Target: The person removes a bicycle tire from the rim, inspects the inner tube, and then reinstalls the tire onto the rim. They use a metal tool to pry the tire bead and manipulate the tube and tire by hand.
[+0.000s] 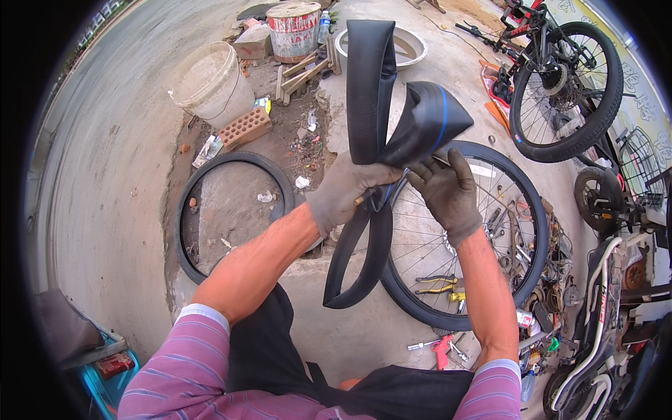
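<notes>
The fingers [381,173] of my left hand [339,194] are clenched round the gathered middle of the black inner tube [369,91], probably because gripping it there keeps its floppy loops together. The tube sits in front of me, raised between the loose tyre [285,189] and the spoked wheel [540,231]; pliers [435,285] show through the spokes, perhaps left there for easy reach. My right hand [448,196] is loosely spread, thumb apart, beside the tube; whether it touches, I cannot tell.
</notes>
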Demonstrator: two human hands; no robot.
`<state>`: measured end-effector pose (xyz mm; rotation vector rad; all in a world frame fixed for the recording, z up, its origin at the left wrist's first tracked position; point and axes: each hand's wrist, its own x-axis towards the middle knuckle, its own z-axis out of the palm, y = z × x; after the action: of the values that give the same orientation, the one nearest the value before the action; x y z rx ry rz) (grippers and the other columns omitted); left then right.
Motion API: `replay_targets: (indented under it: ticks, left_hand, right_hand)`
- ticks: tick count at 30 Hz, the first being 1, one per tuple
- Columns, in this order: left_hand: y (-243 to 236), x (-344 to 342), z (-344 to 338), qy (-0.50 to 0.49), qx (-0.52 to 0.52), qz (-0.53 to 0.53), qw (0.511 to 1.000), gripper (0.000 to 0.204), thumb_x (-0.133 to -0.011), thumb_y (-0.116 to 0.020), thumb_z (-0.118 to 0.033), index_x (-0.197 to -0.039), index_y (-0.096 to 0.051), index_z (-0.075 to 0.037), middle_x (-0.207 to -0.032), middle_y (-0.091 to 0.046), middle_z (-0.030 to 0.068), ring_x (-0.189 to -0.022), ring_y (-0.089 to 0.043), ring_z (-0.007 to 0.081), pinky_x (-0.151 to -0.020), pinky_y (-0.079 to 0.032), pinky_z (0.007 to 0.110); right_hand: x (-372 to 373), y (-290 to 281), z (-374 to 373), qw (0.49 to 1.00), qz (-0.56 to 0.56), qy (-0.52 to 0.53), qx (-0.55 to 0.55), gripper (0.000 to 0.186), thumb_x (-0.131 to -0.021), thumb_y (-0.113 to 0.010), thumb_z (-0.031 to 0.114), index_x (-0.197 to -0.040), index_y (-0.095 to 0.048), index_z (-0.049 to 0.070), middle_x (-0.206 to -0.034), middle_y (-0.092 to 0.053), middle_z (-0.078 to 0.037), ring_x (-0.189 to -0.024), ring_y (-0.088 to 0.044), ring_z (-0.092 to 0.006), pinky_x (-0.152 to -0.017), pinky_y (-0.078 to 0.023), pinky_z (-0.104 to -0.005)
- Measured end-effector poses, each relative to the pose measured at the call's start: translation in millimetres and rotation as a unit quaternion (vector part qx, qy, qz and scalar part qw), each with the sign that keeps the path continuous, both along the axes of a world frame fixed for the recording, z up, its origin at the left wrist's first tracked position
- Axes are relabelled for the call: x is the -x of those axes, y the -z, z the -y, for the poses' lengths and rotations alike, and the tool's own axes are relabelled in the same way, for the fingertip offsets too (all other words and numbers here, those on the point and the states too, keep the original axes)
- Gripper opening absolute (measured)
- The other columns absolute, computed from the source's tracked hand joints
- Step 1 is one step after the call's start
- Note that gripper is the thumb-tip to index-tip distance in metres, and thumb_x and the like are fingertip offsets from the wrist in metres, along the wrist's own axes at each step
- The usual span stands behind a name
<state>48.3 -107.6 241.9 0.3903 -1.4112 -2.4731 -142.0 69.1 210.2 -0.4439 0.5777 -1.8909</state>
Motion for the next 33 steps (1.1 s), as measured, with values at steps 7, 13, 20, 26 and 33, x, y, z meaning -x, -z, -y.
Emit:
replay_targets:
  ticks: [7, 13, 20, 26, 33]
  left_hand:
    - [-9.4, 1.0, 34.3, -0.161, 0.085, 0.021, 0.983, 0.013, -0.095, -0.08, -0.006, -0.104, -0.082, 0.003, -0.088, -0.075, 0.0027, -0.077, -0.066, 0.0078, -0.067, -0.051, 0.029]
    - [-20.3, -0.5, 29.6, -0.15, 0.135, 0.076, 0.976, 0.014, -0.09, -0.082, -0.005, -0.102, -0.079, 0.003, -0.089, -0.074, 0.0031, -0.078, -0.067, 0.0091, -0.069, -0.053, 0.03]
    - [-22.0, -2.2, 29.3, -0.171, 0.098, 0.121, 0.973, 0.014, -0.089, -0.085, -0.006, -0.099, -0.078, 0.0, -0.083, -0.069, 0.0009, -0.071, -0.061, 0.0099, -0.064, -0.047, 0.031]
    - [-21.0, 1.2, 27.8, -0.186, 0.113, 0.126, 0.968, 0.017, -0.089, -0.085, -0.009, -0.1, -0.079, 0.001, -0.082, -0.069, 0.0, -0.07, -0.059, 0.0096, -0.064, -0.046, 0.032]
    - [-18.2, 2.7, 28.1, -0.177, 0.117, 0.138, 0.967, 0.018, -0.089, -0.085, -0.01, -0.102, -0.079, 0.002, -0.082, -0.069, 0.0002, -0.071, -0.059, 0.0095, -0.063, -0.047, 0.031]
  right_hand:
    - [-70.9, -56.5, 0.7, 0.937, -0.263, 0.09, -0.214, 0.044, -0.118, -0.054, 0.022, -0.152, -0.059, -0.005, -0.109, -0.076, -0.01, -0.086, -0.072, -0.0165, -0.076, -0.058, -0.029]
    - [-116.4, -87.8, 16.0, 0.821, -0.53, 0.104, -0.186, 0.044, -0.12, -0.051, 0.031, -0.135, -0.075, -0.003, -0.11, -0.067, -0.008, -0.088, -0.066, -0.0118, -0.081, -0.056, -0.0289]
    - [-133.8, -76.0, 22.2, 0.801, -0.565, 0.163, -0.118, 0.029, -0.115, -0.056, 0.012, -0.138, -0.066, -0.003, -0.119, -0.071, -0.013, -0.099, -0.072, -0.017, -0.09, -0.06, -0.0344]
    - [-130.5, -72.0, 23.4, 0.696, -0.68, 0.209, -0.094, 0.026, -0.103, -0.068, 0.003, -0.129, -0.067, 0.003, -0.114, -0.074, -0.018, -0.094, -0.077, -0.0261, -0.084, -0.062, -0.0378]
    - [-133.3, -73.3, 26.1, 0.665, -0.704, 0.231, -0.093, 0.027, -0.101, -0.069, 0.0, -0.128, -0.066, 0.003, -0.113, -0.074, -0.018, -0.094, -0.076, -0.0292, -0.083, -0.062, -0.0401]
